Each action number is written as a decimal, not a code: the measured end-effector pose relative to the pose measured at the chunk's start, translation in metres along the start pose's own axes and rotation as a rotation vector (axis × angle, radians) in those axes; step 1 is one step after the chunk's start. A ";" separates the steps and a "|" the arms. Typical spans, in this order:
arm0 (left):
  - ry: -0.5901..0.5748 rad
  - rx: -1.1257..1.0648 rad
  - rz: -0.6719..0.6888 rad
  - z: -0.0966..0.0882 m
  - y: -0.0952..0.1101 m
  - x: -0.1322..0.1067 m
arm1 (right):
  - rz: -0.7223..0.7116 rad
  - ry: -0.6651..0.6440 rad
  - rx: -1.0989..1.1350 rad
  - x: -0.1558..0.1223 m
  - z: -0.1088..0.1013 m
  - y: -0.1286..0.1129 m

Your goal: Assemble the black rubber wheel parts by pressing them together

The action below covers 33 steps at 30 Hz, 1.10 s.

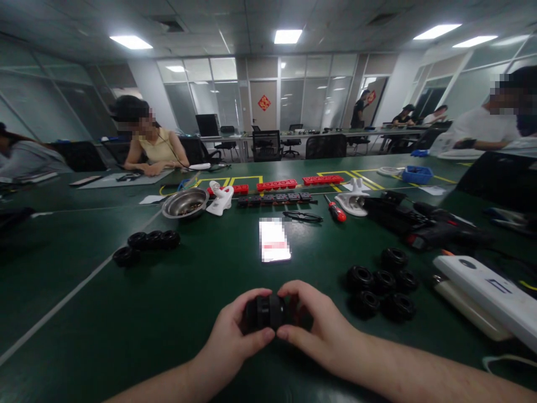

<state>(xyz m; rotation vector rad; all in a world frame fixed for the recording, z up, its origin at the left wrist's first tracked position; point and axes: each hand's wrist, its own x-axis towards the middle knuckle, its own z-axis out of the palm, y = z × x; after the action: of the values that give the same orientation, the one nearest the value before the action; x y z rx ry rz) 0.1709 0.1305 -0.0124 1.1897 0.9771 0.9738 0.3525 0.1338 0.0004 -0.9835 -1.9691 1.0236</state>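
My left hand and my right hand meet low in the middle of the view, both closed round one small black wheel-like part held just above the green table. Thumbs and fingertips pinch it from either side. To the right of my right hand lies a cluster of several black wheels. A row of similar black wheels lies further off to the left. A lit phone lies flat straight ahead of my hands.
Beyond the phone are a metal bowl, a white clamp, red part strips, a red-handled screwdriver and a black power tool. A white box sits at the right. Other people sit at the far sides.
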 end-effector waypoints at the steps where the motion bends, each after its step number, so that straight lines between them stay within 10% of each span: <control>1: -0.004 -0.007 0.007 0.000 -0.001 0.000 | -0.041 0.003 -0.015 0.000 0.000 0.000; 8: 0.040 0.023 0.025 0.000 -0.001 -0.001 | -0.165 0.052 -0.003 0.000 -0.001 0.000; 33: 0.071 0.150 0.079 -0.003 0.000 -0.001 | 0.404 -0.206 0.602 0.011 0.009 0.008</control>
<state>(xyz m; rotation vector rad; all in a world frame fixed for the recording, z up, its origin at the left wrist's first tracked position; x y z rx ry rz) 0.1682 0.1301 -0.0128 1.3345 1.0806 1.0253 0.3420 0.1433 -0.0083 -0.9650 -1.4750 1.8698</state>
